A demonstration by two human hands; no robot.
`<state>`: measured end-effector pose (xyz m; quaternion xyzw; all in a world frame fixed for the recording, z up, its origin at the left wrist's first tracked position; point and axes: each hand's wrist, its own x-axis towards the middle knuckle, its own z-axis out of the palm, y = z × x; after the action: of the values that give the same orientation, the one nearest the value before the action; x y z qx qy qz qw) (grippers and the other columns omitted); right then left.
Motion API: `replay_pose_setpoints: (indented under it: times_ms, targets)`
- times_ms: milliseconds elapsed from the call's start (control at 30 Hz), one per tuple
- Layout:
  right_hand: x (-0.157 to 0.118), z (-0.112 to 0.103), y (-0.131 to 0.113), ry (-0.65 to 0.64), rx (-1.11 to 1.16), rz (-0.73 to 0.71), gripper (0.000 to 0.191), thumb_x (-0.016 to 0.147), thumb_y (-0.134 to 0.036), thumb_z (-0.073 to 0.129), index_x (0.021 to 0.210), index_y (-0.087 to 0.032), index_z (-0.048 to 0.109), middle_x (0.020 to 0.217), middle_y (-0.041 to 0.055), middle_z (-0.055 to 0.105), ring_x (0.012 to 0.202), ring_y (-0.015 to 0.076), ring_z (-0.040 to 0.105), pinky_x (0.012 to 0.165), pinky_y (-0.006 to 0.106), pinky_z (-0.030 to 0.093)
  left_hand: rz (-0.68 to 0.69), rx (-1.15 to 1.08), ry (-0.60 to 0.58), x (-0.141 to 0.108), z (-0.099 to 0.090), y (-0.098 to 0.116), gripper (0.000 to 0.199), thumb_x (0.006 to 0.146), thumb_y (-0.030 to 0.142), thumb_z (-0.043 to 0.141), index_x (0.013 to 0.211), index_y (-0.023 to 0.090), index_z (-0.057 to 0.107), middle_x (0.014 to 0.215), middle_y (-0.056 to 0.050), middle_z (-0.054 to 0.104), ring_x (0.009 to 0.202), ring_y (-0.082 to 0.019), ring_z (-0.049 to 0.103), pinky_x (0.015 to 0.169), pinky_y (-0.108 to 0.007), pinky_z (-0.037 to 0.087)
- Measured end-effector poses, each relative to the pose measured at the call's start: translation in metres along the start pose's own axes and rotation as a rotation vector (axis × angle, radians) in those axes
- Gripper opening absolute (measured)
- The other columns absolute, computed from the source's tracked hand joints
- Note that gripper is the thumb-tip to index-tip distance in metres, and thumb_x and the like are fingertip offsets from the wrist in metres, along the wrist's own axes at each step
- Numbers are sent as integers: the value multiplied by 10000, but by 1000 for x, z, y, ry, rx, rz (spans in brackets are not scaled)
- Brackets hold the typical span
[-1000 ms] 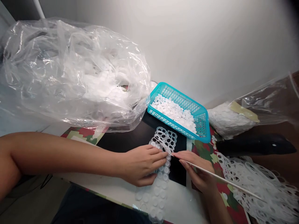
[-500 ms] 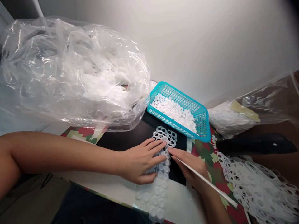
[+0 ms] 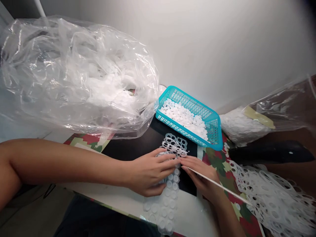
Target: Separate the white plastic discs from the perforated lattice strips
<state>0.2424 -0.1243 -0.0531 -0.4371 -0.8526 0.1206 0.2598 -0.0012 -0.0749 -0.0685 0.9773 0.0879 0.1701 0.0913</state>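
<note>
The table (image 3: 214, 157) carries a black mat (image 3: 132, 149), blue basket (image 3: 215, 133) and plastic sheet (image 3: 165, 205).

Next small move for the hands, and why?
I'd probably steady the strip with the left hand and let the right hand ease the stick toward the near end: rings with open holes show at the far end, while the near end carries discs.

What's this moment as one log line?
left hand: over translucent strip | right hand: gripping thin white rod | blue basket: beyond hands, holding white discs
</note>
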Motion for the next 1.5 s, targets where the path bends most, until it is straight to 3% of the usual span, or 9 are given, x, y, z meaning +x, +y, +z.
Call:
replay_pose_setpoints:
  times_ms: [200, 400, 633, 867, 1100, 1367, 1500]
  targets:
    - [4, -1, -2, -1, -21, -33, 249, 900, -125, 525, 1090, -198, 670, 1032, 53, 730, 996, 185, 677, 915, 341, 570, 54, -51, -13, 3, -1, 0, 408, 869, 282, 446, 1189, 51, 550, 1206, -136, 589, 1088, -244, 530, 998, -360, 373]
    - [0, 4, 3, 20, -127, -96, 247, 901, -148, 539, 1091, -199, 689, 1084, 82, 712, 1001, 192, 678, 913, 328, 574, 48, -99, -9, 3, 1, -1, 516, 859, 291, 455, 1300, 21, 452, 1311, -154, 523, 1172, -259, 481, 1013, -358, 367]
    - [-10, 11, -1, -52, -255, -92, 393, 933, -109, 458, 1306, -196, 546, 1221, 111, 639, 1148, 230, 597, 970, 366, 531, 56, -110, -5, 4, -3, -1, 510, 823, 264, 492, 1268, 18, 470, 1205, -164, 587, 1124, -268, 516, 978, -375, 399]
    - [-9, 25, -3, 86, -206, 1, 381, 919, -90, 472, 1274, -197, 561, 1134, 113, 656, 1067, 210, 626, 927, 342, 544, 68, -80, -7, 3, 0, -1, 506, 830, 270, 451, 1267, 16, 483, 1314, -173, 522, 1176, -276, 480, 987, -381, 389]
    - [-1, 24, -11, 215, -196, 79, 299, 919, -122, 474, 1173, -203, 610, 1053, 86, 691, 972, 202, 665, 877, 334, 553, 55, -112, 23, 2, 0, -1, 576, 789, 290, 499, 1295, 16, 459, 1305, -166, 533, 1184, -283, 477, 986, -373, 394]
    - [2, 16, -7, 128, -8, 169, 231, 931, -150, 471, 1090, -212, 627, 1009, 67, 704, 959, 193, 651, 840, 335, 544, 23, -65, -7, -1, 0, 2, 474, 802, 333, 512, 1201, 78, 531, 1355, -175, 478, 1181, -295, 467, 993, -410, 355]
    - [2, 15, -7, 123, -9, 126, 247, 922, -129, 482, 1109, -215, 619, 1026, 65, 702, 944, 191, 650, 819, 329, 546, 4, -35, -1, 1, 1, 3, 474, 779, 359, 544, 1169, 90, 538, 1388, -200, 434, 1202, -321, 442, 971, -435, 352]
